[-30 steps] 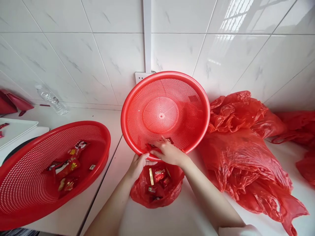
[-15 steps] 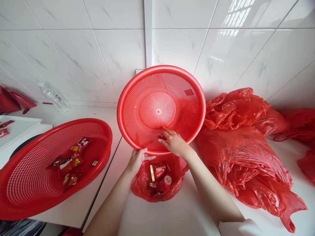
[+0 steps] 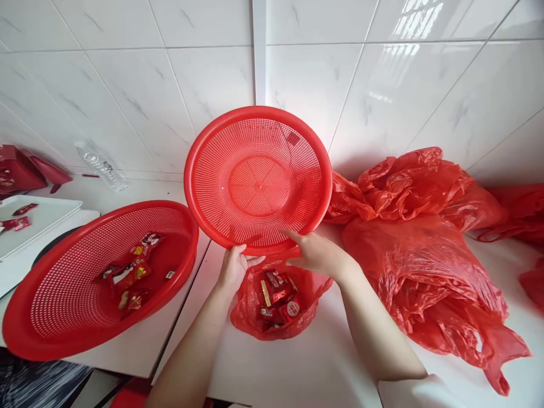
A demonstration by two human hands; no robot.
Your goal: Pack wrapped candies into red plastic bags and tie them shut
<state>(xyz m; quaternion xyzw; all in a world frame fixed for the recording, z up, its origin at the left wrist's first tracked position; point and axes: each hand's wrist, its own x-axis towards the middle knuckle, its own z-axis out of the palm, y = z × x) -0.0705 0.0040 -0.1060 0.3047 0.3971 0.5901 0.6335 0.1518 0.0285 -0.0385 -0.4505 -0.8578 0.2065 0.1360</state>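
Note:
A round red mesh basket (image 3: 258, 178) stands tilted on its edge, its hollow facing me, with nothing inside it. My left hand (image 3: 234, 267) grips its lower rim from below. My right hand (image 3: 318, 255) is at the lower right rim, fingers stretched toward the basket's edge. Just below both hands lies a small red plastic bag (image 3: 278, 306), open at the top and holding several wrapped candies.
A second, larger red mesh basket (image 3: 63, 306) with several wrapped candies sits tilted at the left. Crumpled red plastic bags (image 3: 425, 255) pile at the right. A plastic bottle (image 3: 102, 166) lies by the tiled wall, with a white tray (image 3: 42, 218) far left.
The tilted basket has shifted left and turned. My right hand has come out of its inside to the lower rim. My left hand keeps hold of the rim.

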